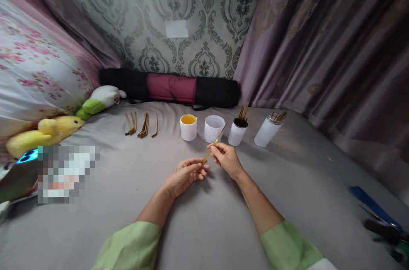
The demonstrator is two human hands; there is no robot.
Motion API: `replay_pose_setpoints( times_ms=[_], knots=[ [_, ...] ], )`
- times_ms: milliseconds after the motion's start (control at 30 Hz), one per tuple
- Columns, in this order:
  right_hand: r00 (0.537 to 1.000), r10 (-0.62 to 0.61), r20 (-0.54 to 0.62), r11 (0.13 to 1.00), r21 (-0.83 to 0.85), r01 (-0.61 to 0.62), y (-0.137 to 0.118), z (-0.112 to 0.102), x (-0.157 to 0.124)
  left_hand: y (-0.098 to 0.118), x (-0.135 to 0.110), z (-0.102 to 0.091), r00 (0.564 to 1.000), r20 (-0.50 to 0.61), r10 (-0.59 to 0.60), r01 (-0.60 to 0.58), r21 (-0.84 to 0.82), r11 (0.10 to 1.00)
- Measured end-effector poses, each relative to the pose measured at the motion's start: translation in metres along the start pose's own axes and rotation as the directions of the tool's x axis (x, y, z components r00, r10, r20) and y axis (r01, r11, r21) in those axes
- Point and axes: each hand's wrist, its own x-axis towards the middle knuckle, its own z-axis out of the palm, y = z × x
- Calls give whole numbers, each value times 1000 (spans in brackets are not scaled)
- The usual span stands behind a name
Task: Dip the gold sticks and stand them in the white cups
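Both my hands are on one thin gold-coloured stick [217,139], slim like a metal straw, which slants up to the right. My left hand [188,175] pinches its lower end between thumb and forefinger, the other fingers loosely curled. My right hand [226,158] grips it around the middle. Its upper end crosses in front of a translucent white cup [210,134]. Left of that stands a white cup with a yellow inside [188,130]. To the right, a white-wrapped cup with a dark inside [237,136] and a tilted white container [266,133] hold several thin sticks.
Gold-brown sticks with bent ends lie in two bunches [131,125] and one single stick [155,127]. A black and maroon rolled bag [171,87] lies along the wall. Plush toys [60,129] and a phone [28,156] are left; a blue strap [372,204] lies right.
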Motion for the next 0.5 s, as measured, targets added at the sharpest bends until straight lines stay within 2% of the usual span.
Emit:
replay_pose_setpoints(
  times_ms=[267,500],
  knots=[
    [996,-17,-89,1000,-24,14,0,-4,2,4,-2,1,1000,-18,-4,4,-22,1000],
    [994,-28,-103,999,-38,24,3,-8,1,9,-4,3,1000,5,-27,27,-49,998]
  ],
)
